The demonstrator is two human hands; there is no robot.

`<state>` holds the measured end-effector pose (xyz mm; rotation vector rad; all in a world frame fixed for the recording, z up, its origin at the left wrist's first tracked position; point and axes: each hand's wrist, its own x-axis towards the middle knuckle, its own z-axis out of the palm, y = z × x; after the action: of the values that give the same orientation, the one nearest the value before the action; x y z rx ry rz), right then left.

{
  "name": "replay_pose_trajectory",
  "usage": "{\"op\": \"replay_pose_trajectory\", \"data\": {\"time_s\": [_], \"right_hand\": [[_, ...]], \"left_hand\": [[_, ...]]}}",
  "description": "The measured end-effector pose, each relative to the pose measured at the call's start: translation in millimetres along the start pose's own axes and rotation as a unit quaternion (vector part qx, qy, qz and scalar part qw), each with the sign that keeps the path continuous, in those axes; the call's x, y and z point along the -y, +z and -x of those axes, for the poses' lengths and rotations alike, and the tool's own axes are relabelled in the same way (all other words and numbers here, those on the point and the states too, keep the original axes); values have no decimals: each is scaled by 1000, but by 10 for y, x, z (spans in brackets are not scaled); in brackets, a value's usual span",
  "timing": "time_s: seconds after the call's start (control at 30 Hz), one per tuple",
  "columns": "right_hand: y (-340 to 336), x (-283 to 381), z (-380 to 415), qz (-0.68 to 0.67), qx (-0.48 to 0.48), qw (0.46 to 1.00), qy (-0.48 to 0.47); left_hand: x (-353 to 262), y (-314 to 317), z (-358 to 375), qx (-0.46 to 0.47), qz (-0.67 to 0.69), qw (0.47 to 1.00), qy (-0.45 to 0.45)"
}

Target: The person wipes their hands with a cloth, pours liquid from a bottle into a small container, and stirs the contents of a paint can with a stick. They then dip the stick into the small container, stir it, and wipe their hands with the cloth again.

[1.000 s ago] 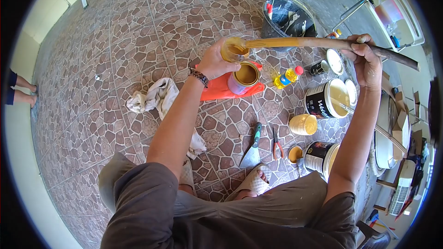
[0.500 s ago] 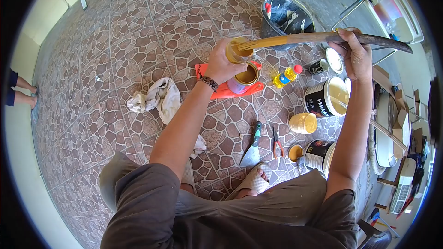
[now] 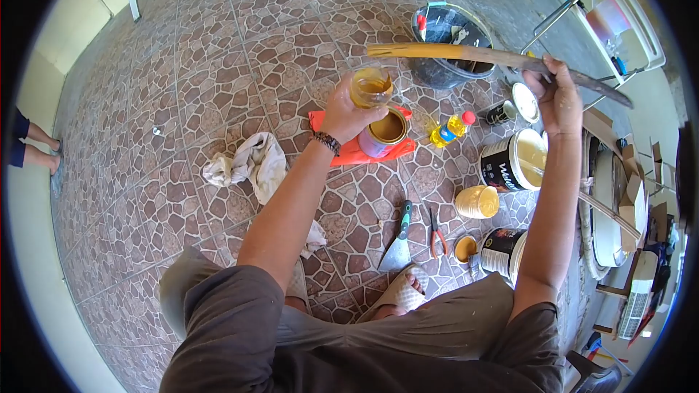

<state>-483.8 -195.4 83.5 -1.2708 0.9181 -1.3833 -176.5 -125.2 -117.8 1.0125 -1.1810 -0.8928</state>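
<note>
Plainly, I see the left hand (image 3: 345, 110) curled round a clear, amber-smeared jar (image 3: 371, 90) at upper centre; above, the stick (image 3: 455, 52) runs split-tipped and yellow, then brown, then dark toward upper right, the right hand (image 3: 556, 93) closed on it.

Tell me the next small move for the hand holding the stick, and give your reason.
I'd probably have the right hand bring the stick's yellow end over the mouth of the jar: that end looks coated and is out of the jar, which the left hand holds nearby.
</note>
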Motion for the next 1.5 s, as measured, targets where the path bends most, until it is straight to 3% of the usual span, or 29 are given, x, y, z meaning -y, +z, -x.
{"op": "replay_pose_trajectory", "data": {"time_s": [0.13, 0.47, 0.73, 1.33, 1.5], "right_hand": [[84, -218, 19, -73, -12, 994, 83], [285, -654, 159, -200, -58, 964, 163], [425, -725, 225, -227, -70, 956, 172], [214, -591, 168, -177, -54, 976, 117], [114, -592, 163, -164, -61, 979, 109]], "left_hand": [[-177, 73, 2, 7, 9, 1000, -8], [-632, 218, -133, 25, 119, 992, -29], [-716, 358, -141, 0, -29, 999, 33], [-776, 178, -216, -11, 84, 996, -38], [-714, 102, -273, -20, -18, 1000, -4]]}}
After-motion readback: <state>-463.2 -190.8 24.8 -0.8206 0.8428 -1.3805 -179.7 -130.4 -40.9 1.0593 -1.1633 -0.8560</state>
